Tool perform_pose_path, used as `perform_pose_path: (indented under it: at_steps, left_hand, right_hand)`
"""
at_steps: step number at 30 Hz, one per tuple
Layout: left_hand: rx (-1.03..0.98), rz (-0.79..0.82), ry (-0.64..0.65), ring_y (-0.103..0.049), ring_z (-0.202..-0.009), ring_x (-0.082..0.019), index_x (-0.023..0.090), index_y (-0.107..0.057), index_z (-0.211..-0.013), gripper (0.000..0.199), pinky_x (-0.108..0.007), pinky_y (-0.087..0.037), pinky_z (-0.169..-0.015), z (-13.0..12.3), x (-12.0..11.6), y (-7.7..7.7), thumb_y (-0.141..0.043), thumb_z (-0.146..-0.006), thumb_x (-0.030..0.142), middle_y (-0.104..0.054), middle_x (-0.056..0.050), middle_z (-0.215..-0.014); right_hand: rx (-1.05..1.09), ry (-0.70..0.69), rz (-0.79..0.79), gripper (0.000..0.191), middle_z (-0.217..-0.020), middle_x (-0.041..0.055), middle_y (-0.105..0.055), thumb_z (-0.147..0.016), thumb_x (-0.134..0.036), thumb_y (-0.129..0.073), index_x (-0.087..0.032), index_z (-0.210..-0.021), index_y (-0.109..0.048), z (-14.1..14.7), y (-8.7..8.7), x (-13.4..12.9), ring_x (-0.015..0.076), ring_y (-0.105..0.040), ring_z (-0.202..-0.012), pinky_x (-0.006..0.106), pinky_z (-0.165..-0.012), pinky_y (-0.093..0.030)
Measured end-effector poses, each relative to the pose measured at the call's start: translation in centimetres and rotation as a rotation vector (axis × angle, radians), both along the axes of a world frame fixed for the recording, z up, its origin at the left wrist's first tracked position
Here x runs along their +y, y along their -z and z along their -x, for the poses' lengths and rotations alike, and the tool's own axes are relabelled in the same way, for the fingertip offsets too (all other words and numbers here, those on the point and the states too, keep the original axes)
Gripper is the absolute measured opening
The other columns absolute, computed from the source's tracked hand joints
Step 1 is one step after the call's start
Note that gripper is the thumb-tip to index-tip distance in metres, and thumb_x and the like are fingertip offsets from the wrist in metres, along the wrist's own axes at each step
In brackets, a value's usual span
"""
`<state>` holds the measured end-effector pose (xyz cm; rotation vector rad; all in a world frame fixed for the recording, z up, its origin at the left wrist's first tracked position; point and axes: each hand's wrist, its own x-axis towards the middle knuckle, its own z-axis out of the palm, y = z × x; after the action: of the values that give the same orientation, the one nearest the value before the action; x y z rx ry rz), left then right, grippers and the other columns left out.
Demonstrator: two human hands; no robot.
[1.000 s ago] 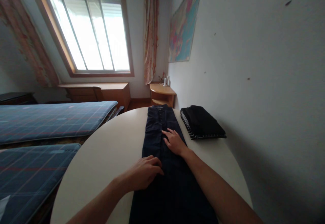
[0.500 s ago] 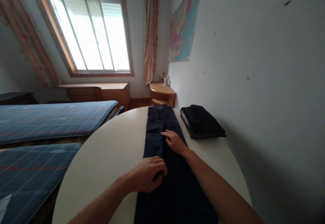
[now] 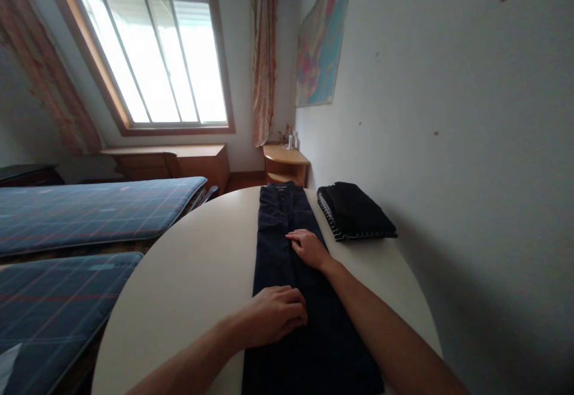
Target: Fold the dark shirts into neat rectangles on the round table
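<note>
A long dark navy garment lies lengthwise over the table, folded narrow, with a few small buttons near its far end. Whether it is a shirt or trousers I cannot tell. My left hand is over its near half, fingers curled down and closed on the cloth; the thumb and fingertips are mostly hidden. Farther up, my right hand rests on the garment with its fingers stretched out and low, pressing near a lengthwise crease.
Under the garment is a pale round-edged table. A stack of folded black clothes sits at its right, close to the white wall. Two plaid mattresses lie to the left. Behind stand a corner shelf and a desk.
My left hand has shifted slightly right and nearer to me across the garment, its fingers turned farther down. My right hand stays almost in place.
</note>
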<state>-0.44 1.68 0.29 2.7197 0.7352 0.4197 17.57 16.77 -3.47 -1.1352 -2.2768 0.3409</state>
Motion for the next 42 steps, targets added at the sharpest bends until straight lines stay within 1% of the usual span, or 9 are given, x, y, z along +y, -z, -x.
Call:
perform_pose_path:
  at_steps: [4,9,17,23,29,33,37,40,42]
  left_hand:
    - [0.03,-0.072,-0.034,-0.058,-0.098,-0.016,0.026,-0.064,-0.097,0.01,-0.029,-0.043,-0.088,-0.2,0.0,0.2,-0.053,-0.097,0.025,-0.062,0.0,-0.116]
    - [0.042,-0.007,0.015,-0.061,-0.091,-0.015,0.027,-0.066,-0.097,0.01,-0.026,-0.044,-0.084,-0.2,-0.2,-0.2,-0.056,-0.095,0.025,-0.065,0.0,-0.104]
    - [-0.01,0.191,0.217,-0.067,-0.086,-0.012,0.026,-0.072,-0.093,0.008,-0.017,-0.048,-0.079,-1.1,-1.9,0.1,-0.067,-0.087,0.023,-0.069,0.002,-0.096]
    - [-0.021,0.161,0.22,-0.068,-0.085,-0.012,0.027,-0.072,-0.095,0.01,-0.018,-0.048,-0.078,-1.4,-2.2,0.1,-0.064,-0.089,0.024,-0.071,0.002,-0.098]
    - [-0.025,0.089,0.222,-0.066,-0.089,-0.012,0.027,-0.072,-0.097,0.011,-0.019,-0.048,-0.082,-1.6,-2.2,-0.2,-0.062,-0.093,0.03,-0.07,0.002,-0.104]
    - [0.004,0.042,0.179,-0.053,-0.125,-0.022,0.031,-0.069,-0.108,0.019,-0.035,-0.039,-0.11,-1.6,-2.2,-0.2,-0.06,-0.094,0.039,-0.057,0.0,-0.138]
    - [0.073,0.054,0.051,-0.016,-0.148,-0.04,0.033,-0.037,-0.148,0.057,-0.067,-0.018,-0.114,-1.9,-2.1,2.4,-0.055,-0.095,0.043,-0.019,-0.009,-0.163]
    - [0.103,0.12,0.037,-0.01,-0.149,-0.039,0.03,-0.025,-0.154,0.057,-0.068,-0.018,-0.114,-2.4,-2.2,4.3,-0.043,-0.101,0.034,-0.013,-0.012,-0.164]
    - [0.082,0.175,0.038,-0.01,-0.149,-0.037,0.029,-0.028,-0.153,0.054,-0.066,-0.019,-0.115,-2.6,-2.3,4.2,-0.042,-0.101,0.032,-0.015,-0.011,-0.164]
  right_hand:
    - [0.004,-0.019,0.02,0.035,-0.12,0.0073,-0.07,-0.089,-0.019,-0.051,-0.019,-0.117,-0.072,-0.2,0.2,0.1,0.0195,-0.061,-0.116,0.035,-0.106,-0.043]
    - [-0.065,-0.037,0.062,0.031,-0.117,0.0061,-0.072,-0.087,-0.025,-0.056,-0.02,-0.112,-0.074,-0.4,-1.1,-0.1,0.0214,-0.063,-0.112,0.034,-0.101,-0.044]
    - [-0.094,0.012,0.172,0.025,-0.084,0.003,-0.076,-0.09,-0.039,-0.057,-0.022,-0.091,-0.075,-0.7,-3.6,-1.6,0.0182,-0.07,-0.077,0.025,-0.069,-0.047]
    - [-0.022,0.178,0.119,0.032,-0.101,0.0045,-0.073,-0.091,-0.035,-0.057,-0.022,-0.12,-0.064,0.2,-2.6,0.5,0.0189,-0.068,-0.091,0.028,-0.081,-0.048]
    - [-0.09,0.213,0.128,0.026,-0.1,0.005,-0.074,-0.09,-0.033,-0.057,-0.022,-0.109,-0.07,1.5,-2.9,3.0,0.02,-0.068,-0.094,0.028,-0.082,-0.047]
    - [-0.074,0.268,0.11,0.02,-0.094,0.0021,-0.073,-0.086,-0.025,-0.056,-0.024,-0.1,-0.07,1.9,-2.8,3.5,0.0176,-0.067,-0.087,0.027,-0.076,-0.046]
    - [-0.128,0.27,0.092,0.02,-0.096,0.0037,-0.07,-0.084,-0.02,-0.055,-0.022,-0.097,-0.069,2.1,-2.3,3.1,0.0185,-0.064,-0.088,0.029,-0.079,-0.046]
    - [-0.17,0.272,0.004,0.02,-0.109,0.0091,-0.066,-0.086,-0.021,-0.054,-0.021,-0.099,-0.07,2.4,-2.3,2.5,0.0225,-0.06,-0.102,0.033,-0.089,-0.044]
    - [-0.184,0.232,-0.072,0.022,-0.122,0.0116,-0.061,-0.088,-0.025,-0.055,-0.02,-0.103,-0.07,2.7,-2.4,2.3,0.0257,-0.055,-0.113,0.038,-0.097,-0.041]
